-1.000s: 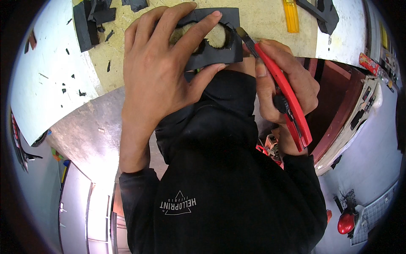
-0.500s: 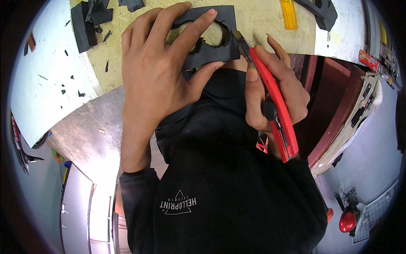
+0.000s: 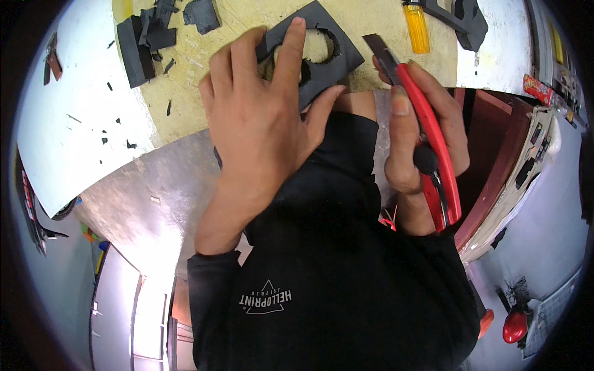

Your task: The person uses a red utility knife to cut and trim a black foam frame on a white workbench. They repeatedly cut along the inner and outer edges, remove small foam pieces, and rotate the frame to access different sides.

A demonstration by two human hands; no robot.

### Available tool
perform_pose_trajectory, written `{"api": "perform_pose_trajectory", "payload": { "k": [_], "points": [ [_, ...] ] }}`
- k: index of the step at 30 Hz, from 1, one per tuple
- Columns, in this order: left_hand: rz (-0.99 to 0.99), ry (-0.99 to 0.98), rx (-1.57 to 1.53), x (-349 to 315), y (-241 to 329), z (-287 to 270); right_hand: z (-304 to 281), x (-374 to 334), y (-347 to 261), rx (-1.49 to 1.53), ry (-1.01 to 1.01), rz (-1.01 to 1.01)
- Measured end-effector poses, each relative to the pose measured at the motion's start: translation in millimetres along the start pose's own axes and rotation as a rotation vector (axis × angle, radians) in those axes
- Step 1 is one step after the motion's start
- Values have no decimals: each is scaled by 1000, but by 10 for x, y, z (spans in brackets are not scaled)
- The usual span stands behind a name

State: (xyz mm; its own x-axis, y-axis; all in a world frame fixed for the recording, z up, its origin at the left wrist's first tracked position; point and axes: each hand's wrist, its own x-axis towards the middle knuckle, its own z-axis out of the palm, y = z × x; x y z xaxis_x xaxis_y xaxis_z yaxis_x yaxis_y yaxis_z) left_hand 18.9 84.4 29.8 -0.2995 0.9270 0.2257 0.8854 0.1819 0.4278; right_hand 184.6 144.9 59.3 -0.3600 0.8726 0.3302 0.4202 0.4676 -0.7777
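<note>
Right, the table (image 3: 185,111) fills the far side, ten to two o'clock, giving everything a flat backing. At eleven, the left hand (image 3: 260,117) spans the black pad (image 3: 340,68), fingers fanned but clamped on it with the thumb bracing the near edge, apparently for steadiness. At two, the right hand (image 3: 405,145) wraps its fingers round the red knife (image 3: 422,102), thumb along the handle, probably for control, blade aimed toward eleven, clear of the pad. That pad sits at twelve, on the table's near edge. Dark scraps (image 3: 133,49) lie toward ten, leaving it room.
</note>
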Motion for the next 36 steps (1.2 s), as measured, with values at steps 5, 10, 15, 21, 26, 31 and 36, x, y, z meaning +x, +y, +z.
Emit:
{"api": "perform_pose_trajectory", "payload": {
  "k": [5, 10, 15, 21, 26, 31, 36],
  "points": [
    [22, 27, 3, -9, -29, 37, 49, 44, 160, -29, -107, -87],
    [4, 6, -31, -6, -48, 10, 47, 116, 231, -16, -153, -106],
    [6, -58, -147, 49, -103, -88, 52, 148, 233, -45, -160, -145],
    [25, -78, -137, 59, -132, -118, 71, 154, 268, -20, -138, -182],
    [26, -67, -141, 49, -141, -94, 62, 149, 249, -39, -141, -138],
    [24, -64, -141, 45, -138, -89, 45, 184, 232, -35, -169, -138],
    [28, -42, -124, 50, -131, -76, 97, 170, 164, -59, -137, -182]
  ]
}}
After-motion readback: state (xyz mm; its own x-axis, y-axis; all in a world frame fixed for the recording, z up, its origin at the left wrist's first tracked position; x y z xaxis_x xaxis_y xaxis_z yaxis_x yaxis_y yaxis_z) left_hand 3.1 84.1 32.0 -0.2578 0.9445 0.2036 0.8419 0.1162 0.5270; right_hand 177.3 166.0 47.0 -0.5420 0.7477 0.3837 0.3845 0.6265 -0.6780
